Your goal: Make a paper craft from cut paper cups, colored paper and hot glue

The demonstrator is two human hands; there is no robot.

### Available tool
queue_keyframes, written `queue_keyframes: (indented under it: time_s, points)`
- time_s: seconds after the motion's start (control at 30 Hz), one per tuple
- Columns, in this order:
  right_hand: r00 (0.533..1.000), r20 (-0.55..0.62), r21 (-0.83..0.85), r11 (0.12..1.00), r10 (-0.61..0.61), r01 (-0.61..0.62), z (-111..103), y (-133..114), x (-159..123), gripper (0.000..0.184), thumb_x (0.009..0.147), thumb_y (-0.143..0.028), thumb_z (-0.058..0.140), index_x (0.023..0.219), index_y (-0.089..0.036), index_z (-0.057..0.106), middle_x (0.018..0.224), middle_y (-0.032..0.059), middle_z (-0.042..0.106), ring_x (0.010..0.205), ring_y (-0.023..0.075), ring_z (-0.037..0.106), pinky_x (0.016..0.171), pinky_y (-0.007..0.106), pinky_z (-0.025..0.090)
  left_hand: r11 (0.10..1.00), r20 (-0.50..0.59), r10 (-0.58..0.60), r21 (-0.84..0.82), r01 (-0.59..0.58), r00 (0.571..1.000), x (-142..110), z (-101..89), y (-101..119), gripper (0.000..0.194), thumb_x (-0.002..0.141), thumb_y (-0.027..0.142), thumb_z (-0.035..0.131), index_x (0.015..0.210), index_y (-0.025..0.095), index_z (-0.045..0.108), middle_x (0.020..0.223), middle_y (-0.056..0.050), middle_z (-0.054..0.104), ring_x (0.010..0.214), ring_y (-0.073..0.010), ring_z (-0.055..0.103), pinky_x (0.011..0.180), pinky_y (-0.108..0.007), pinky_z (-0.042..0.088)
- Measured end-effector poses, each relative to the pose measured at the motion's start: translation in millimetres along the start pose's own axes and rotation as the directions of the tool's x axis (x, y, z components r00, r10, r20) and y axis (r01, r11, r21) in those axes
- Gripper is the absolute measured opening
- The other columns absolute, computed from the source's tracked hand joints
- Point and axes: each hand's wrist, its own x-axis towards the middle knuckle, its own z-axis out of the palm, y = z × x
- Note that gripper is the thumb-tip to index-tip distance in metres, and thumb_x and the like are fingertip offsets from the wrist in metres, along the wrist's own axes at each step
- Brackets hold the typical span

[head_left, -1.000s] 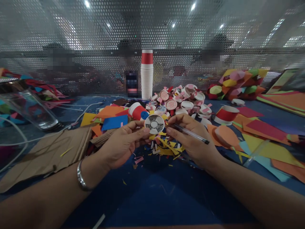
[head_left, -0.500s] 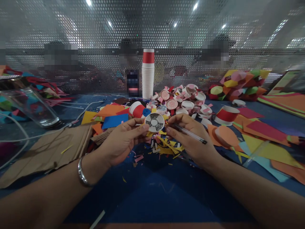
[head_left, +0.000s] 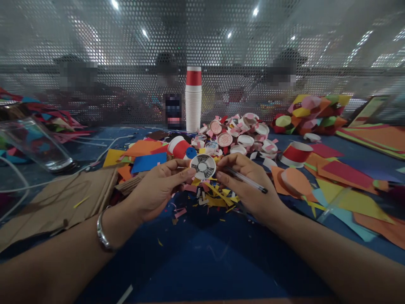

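Perforated screen (head_left: 126,46), people (head_left: 166,60) blurred; pen (head_left: 246,179), disc (head_left: 203,167) — partly covered

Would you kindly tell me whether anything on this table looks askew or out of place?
A red-and-white paper cup lies tipped beyond the left hand, unlike the upright cup stack. Loose paper scraps litter the blue table.
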Motion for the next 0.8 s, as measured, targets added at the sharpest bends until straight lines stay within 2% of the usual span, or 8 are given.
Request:
queue_keyframes:
  time_s: [0.13,0.2,0.37,0.5,0.6,0.7,0.8]
  points:
    - [1.0,-0.004,-0.019,1.0,-0.015,0.015,-1.0,-0.8,0.2,0.017,0.086,-0.026,0.076,0.095,-0.021,0.062,0.092,0.002,0.069,0.084,0.0167,0.065,0.078,0.033,0.055,1.0,0.083,0.006,0.01,-0.007,0.997,0.1,0.0,0.6,0.032,0.074,0.011,0.09,0.101,0.014,0.073,0.099,-0.004,0.079,0.085,-0.0156,0.074,0.079,-0.027,0.058]
    - [1.0,-0.003,-0.027,1.0,-0.012,0.012,-1.3,-1.3,0.2,0.017,0.086,-0.025,0.075,0.095,-0.022,0.062,0.092,0.0021,0.069,0.084,0.0169,0.066,0.078,0.034,0.055,1.0,0.087,0.007,0.015,-0.009,0.996,0.4,0.0,1.1,0.031,0.075,0.009,0.089,0.102,0.013,0.073,0.099,-0.006,0.079,0.087,-0.0168,0.075,0.082,-0.028,0.059]
    - [1.0,-0.002,-0.044,0.999,-0.001,0.001,-1.2,-2.1,-0.3,0.017,0.087,-0.027,0.076,0.095,-0.022,0.061,0.094,0.0028,0.07,0.085,0.0175,0.067,0.077,0.034,0.055,1.0,-0.023,-0.01,-0.021,0.01,1.0,2.0,0.9,3.2,0.025,0.077,0.004,0.084,0.095,0.015,0.071,0.083,0.0,0.076,0.069,-0.0102,0.068,0.066,-0.022,0.054]
    - [0.999,-0.037,-0.101,0.995,-0.016,0.013,-2.2,-2.4,-1.1,0.015,0.093,-0.032,0.073,0.098,-0.023,0.063,0.089,0.0017,0.07,0.079,0.0168,0.067,0.072,0.033,0.055,0.999,-0.067,-0.022,-0.035,0.02,0.997,3.2,-0.4,3.8,0.024,0.079,0.003,0.081,0.097,0.015,0.072,0.08,0.0,0.074,0.068,-0.01,0.066,0.066,-0.022,0.052]
    - [0.994,-0.091,-0.15,0.987,-0.066,0.052,-4.0,-3.2,-2.2,0.018,0.1,-0.041,0.066,0.099,-0.023,0.064,0.089,0.0029,0.072,0.079,0.0174,0.068,0.073,0.034,0.055,0.999,-0.076,-0.019,-0.032,0.017,0.997,3.8,-3.4,3.3,0.021,0.079,0.009,0.084,0.096,0.016,0.073,0.078,0.001,0.071,0.069,-0.0103,0.064,0.066,-0.023,0.05]
    - [0.986,-0.121,-0.189,0.978,-0.112,0.088,-6.5,-6.6,-3.7,0.026,0.105,-0.047,0.057,0.103,-0.024,0.069,0.095,0.0047,0.073,0.085,0.0194,0.07,0.078,0.037,0.056,1.0,-0.058,-0.013,0.016,0.014,0.998,4.0,-7.3,2.5,0.023,0.078,0.016,0.088,0.096,0.017,0.074,0.083,0.0,0.073,0.074,-0.0116,0.064,0.07,-0.024,0.049]
    - [0.975,-0.124,-0.27,0.951,-0.187,0.148,-9.5,-12.4,-4.3,0.031,0.109,-0.047,0.049,0.112,-0.029,0.073,0.112,0.0065,0.074,0.108,0.0237,0.068,0.095,0.043,0.053,0.992,0.008,0.029,0.119,-0.029,1.0,3.9,-11.2,2.8,0.027,0.078,0.024,0.09,0.1,0.018,0.076,0.097,-0.003,0.077,0.085,-0.0147,0.067,0.079,-0.027,0.051]
